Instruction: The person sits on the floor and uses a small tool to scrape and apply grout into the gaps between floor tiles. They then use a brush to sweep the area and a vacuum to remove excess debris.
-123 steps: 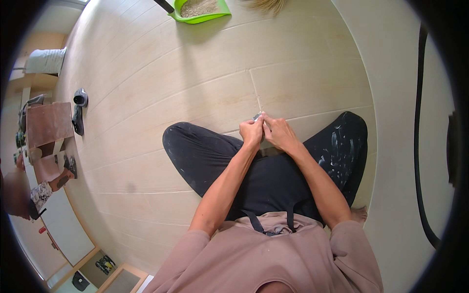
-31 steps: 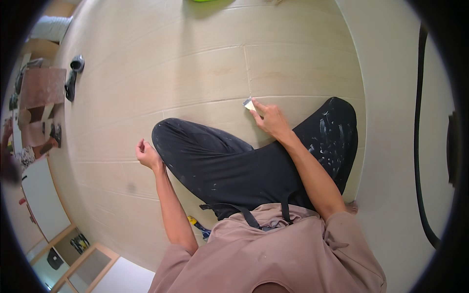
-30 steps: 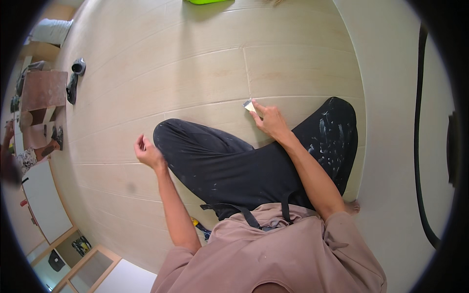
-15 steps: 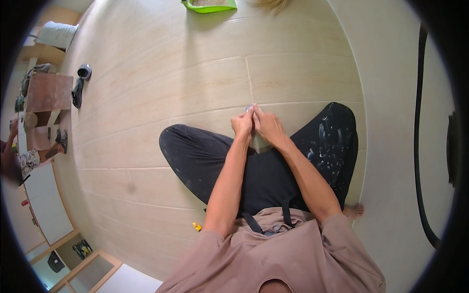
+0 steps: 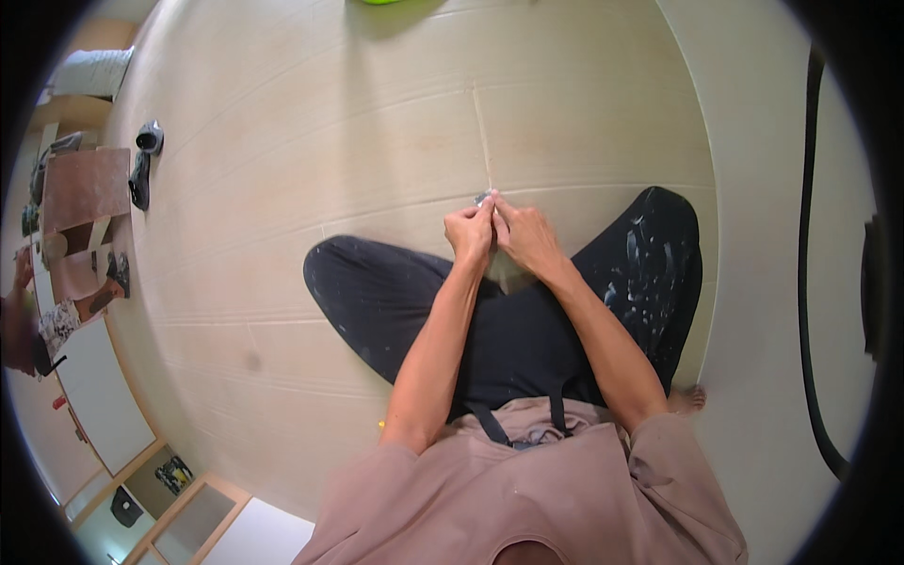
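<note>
My left hand (image 5: 468, 233) is closed, its thumb and fingers pinching a small flat silvery piece (image 5: 482, 199) whose exact kind I cannot make out. Close against it is my right hand (image 5: 527, 235), with its index fingertip stretched forward to the piece and the other fingers curled. Both hands are low over the light tiled floor (image 5: 414, 141), between my bent knees in dark, paint-spotted trousers (image 5: 631, 273). A pale grout line (image 5: 482, 141) runs away from just beyond the fingertips.
A green dustpan's edge (image 5: 391, 2) shows at the top. To the right rises a pale wall (image 5: 753, 282) with a black cable (image 5: 806, 282). Dark shoes (image 5: 140, 179), a brown board (image 5: 87, 186), cabinets (image 5: 99, 395) and another person (image 5: 21, 330) are at the left.
The view has shifted, so the dustpan sits mostly beyond the top edge and the broom bristles have nearly gone. More of the silvery piece shows; my right index finger is straighter.
</note>
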Action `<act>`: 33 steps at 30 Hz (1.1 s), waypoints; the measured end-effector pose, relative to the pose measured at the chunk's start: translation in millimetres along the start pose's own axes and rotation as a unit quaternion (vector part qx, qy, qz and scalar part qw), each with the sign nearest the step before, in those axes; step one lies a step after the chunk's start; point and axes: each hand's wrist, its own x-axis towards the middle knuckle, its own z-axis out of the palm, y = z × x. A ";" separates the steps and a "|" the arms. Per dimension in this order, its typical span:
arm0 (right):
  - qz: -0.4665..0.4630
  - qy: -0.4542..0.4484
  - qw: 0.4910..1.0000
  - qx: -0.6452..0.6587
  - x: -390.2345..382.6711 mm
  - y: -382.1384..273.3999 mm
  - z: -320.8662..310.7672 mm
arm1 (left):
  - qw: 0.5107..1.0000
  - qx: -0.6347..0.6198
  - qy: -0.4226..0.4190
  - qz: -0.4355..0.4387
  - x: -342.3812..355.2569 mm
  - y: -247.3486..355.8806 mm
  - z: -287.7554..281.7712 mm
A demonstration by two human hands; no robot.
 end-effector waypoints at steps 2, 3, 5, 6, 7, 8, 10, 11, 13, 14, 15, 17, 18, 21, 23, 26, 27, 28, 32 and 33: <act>-0.015 0.019 1.000 -0.011 15.1 7.9 -0.4 | 0.999 -0.008 -0.003 0.042 14.2 23.4 10.0; -0.020 0.025 0.999 -0.008 26.2 9.4 -2.8 | 0.999 -0.009 -0.002 0.050 11.2 30.9 10.1; -0.033 0.028 0.999 0.004 46.0 3.0 -4.0 | 1.000 -0.018 0.000 0.023 19.7 35.5 9.9; -0.009 0.016 1.000 0.000 41.1 6.3 -1.1 | 1.000 0.007 -0.012 0.022 15.9 36.7 8.0; 0.005 -0.005 1.000 -0.016 26.0 11.1 4.4 | 0.999 0.032 -0.026 0.020 12.2 36.9 6.0; 0.012 -0.016 0.999 -0.032 12.1 14.2 8.2 | 0.999 0.043 -0.015 0.012 -1.0 30.7 2.4; 0.008 -0.024 0.999 -0.038 13.9 9.2 0.8 | 1.000 0.022 0.008 0.009 1.9 17.7 3.6; -0.012 0.004 0.999 -0.039 34.7 10.6 -5.8 | 1.000 0.023 0.001 -0.003 3.5 34.1 8.4; -0.035 0.027 0.998 -0.035 62.2 10.6 -6.7 | 1.000 -0.003 0.001 0.016 39.4 60.2 21.8; -0.046 0.036 0.998 -0.013 84.2 11.0 -8.8 | 1.000 -0.014 0.002 0.014 55.3 64.5 27.1; -0.036 0.029 0.999 -0.015 99.0 4.2 -17.2 | 1.000 -0.002 0.023 0.012 65.2 77.6 33.8; -0.047 0.038 0.998 -0.017 132.1 -5.9 -25.2 | 0.998 0.015 0.046 0.026 92.4 105.3 41.8; -0.054 0.043 0.997 -0.023 138.8 -2.5 -23.0 | 0.999 0.023 0.043 0.024 102.4 105.5 42.8; -0.046 0.039 0.997 -0.043 153.3 6.8 -24.6 | 0.999 0.010 0.036 0.022 109.2 114.5 54.1; -0.047 0.047 0.996 -0.051 165.8 5.2 -26.6 | 0.998 0.015 0.047 0.029 119.9 122.2 58.3; -0.058 0.062 0.995 -0.059 177.6 1.6 -24.3 | 0.998 0.028 0.053 0.028 142.6 125.7 60.3; -0.049 0.058 0.995 -0.061 175.3 1.5 -25.0 | 0.999 0.014 0.034 0.020 140.8 124.4 59.5; -0.041 0.055 0.996 -0.064 170.4 0.9 -24.7 | 1.000 0.001 0.016 0.013 137.2 121.9 57.3; -0.081 0.030 0.996 -0.023 104.7 2.0 -38.9 | 0.987 -0.113 -0.111 0.022 78.9 88.9 29.5; -0.083 0.030 0.996 -0.009 76.5 1.9 -46.0 | 0.973 -0.173 -0.149 0.020 42.4 83.3 20.0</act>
